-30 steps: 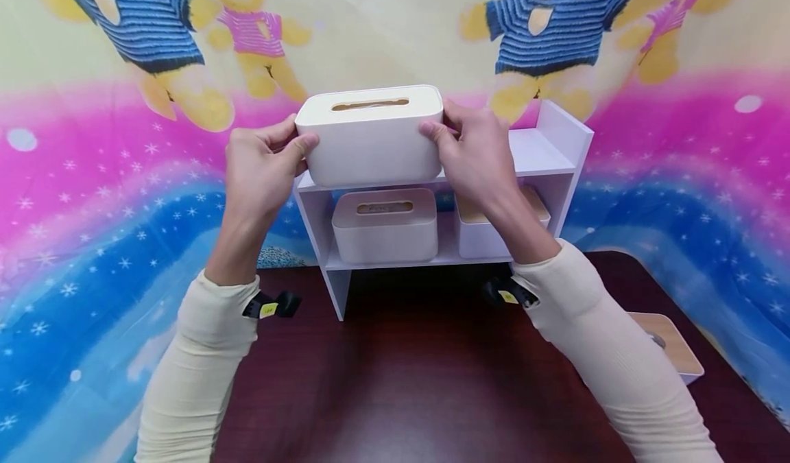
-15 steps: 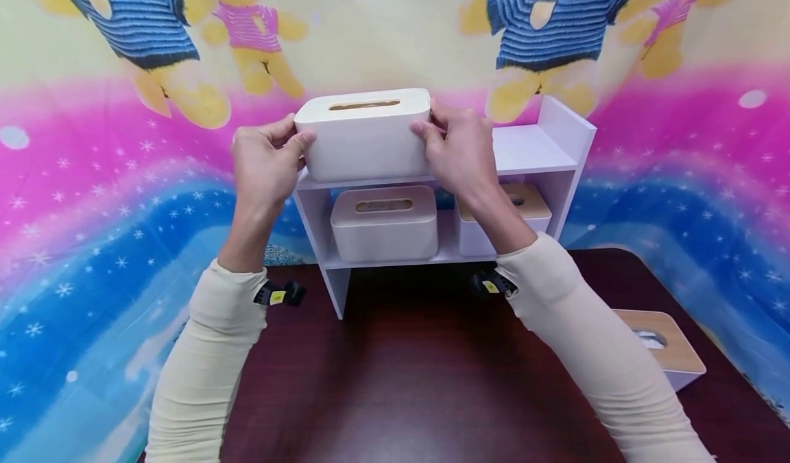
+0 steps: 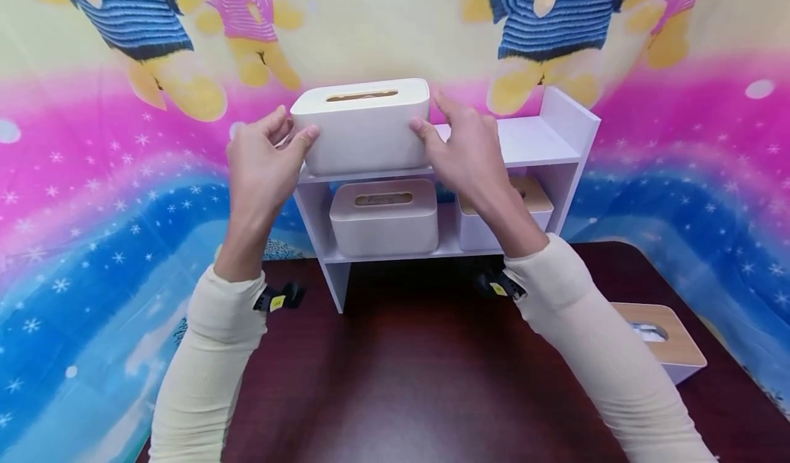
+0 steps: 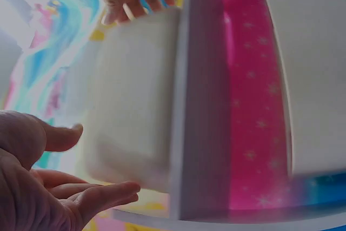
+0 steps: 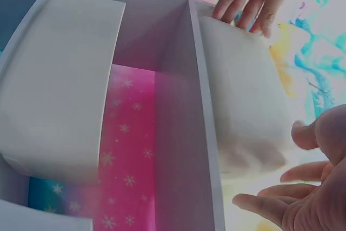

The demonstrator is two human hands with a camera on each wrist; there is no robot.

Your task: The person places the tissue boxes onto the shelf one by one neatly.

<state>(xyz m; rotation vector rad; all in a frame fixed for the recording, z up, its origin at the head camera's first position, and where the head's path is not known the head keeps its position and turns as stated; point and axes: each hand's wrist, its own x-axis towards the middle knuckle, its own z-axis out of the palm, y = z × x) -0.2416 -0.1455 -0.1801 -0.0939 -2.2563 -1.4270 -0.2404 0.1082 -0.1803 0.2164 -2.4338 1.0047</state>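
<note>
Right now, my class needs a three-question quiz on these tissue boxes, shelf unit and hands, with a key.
1. On the shelf unit, the upper white tissue box rests on the: A) lower board B) top board C) right panel
2. True or false: both hands tightly grip that box.
3. Fill in: the rightmost tissue box, on the dark red table, has a ____-coloured lid.

Key: 1 B; 2 false, the left hand and right hand are open; 3 wood.

Probably a makeshift tabletop set, though the close framing makes that hard to confirm: a printed teddy-bear-and-snowflake backdrop (image 3: 154,209) wraps round a dark, glossy wood-grain table (image 3: 389,394), which bears a white two-tier desktop shelf (image 3: 535,142) and, off to one side, a wood-topped tissue box (image 3: 679,345).
</note>
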